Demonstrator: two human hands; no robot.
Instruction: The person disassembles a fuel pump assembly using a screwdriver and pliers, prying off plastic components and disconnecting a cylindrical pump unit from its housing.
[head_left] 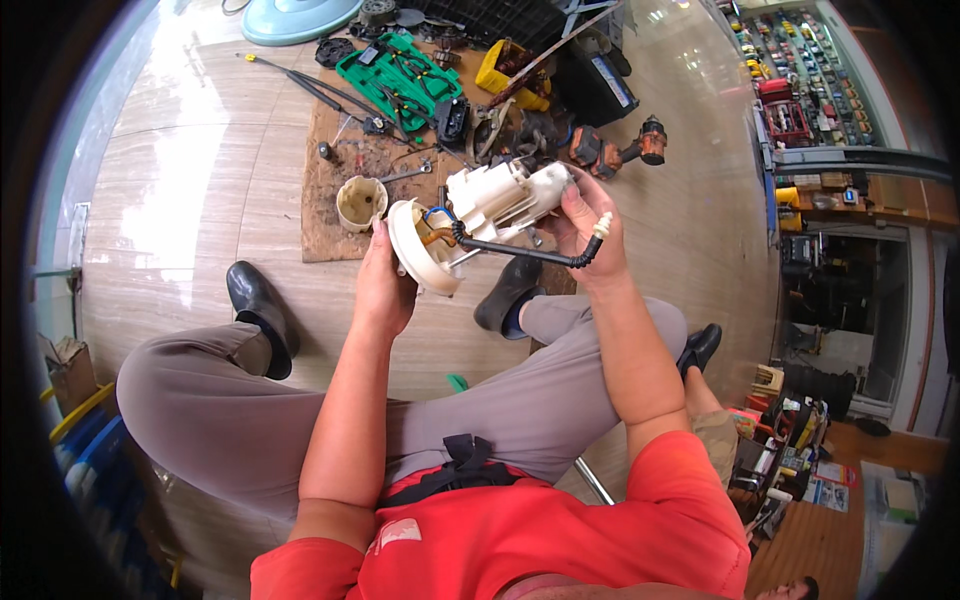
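Note:
Held up between both hands is a white plastic fuel pump module (pixel 490 197), tilted on its side over the floor. My left hand (pixel 385 287) grips its round flange, with the thumb on the rim. Around the body's far end close the fingers of my right hand (pixel 595 240). A black corrugated hose (pixel 520 251) runs along the module's near side and ends in a pale fitting by my right wrist. Coloured wires show inside the flange. Just beyond my left hand, a cream plastic cup (pixel 360 204) stands on a stained board.
On the stained board (pixel 322 228) lie a wrench (pixel 408 172) and a green tool case (pixel 388 75). A yellow tray (pixel 507 78), a black box (pixel 596 85) and an orange-black cordless drill (pixel 610 150) sit farther back. Shelves (pixel 815 80) line the right side.

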